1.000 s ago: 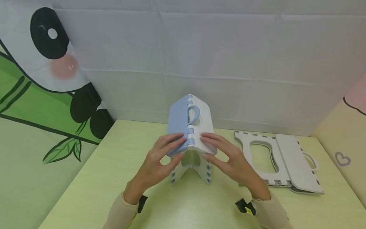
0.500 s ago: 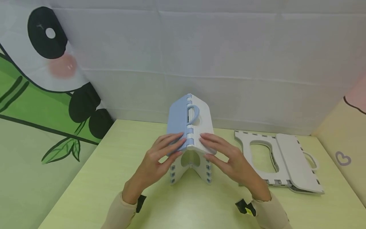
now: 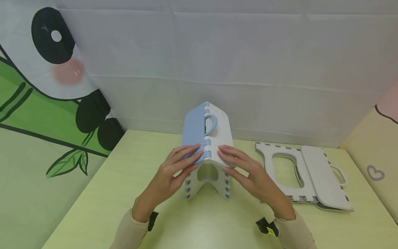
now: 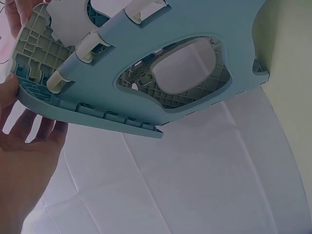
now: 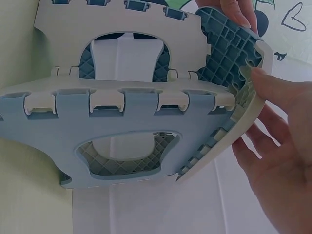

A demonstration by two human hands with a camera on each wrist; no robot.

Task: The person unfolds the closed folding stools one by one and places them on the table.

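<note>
Head view: I hold a half-folded stool with both hands at the middle of the table.

From the left, I see my left hand [image 3: 170,174] with fingers laid over the blue half of the blue-and-white folding stool [image 3: 206,138], thumb tucked under its near edge, gripping it. The stool stands tented on its legs on the green table [image 3: 102,193], set toward the far edge, its hinge ridge uppermost with a blue handle [image 3: 211,125]. My right hand [image 3: 252,174] clasps the white half the same way. Further right, well apart, a grey folded stool [image 3: 306,176] lies flat near the table's right edge.
</note>
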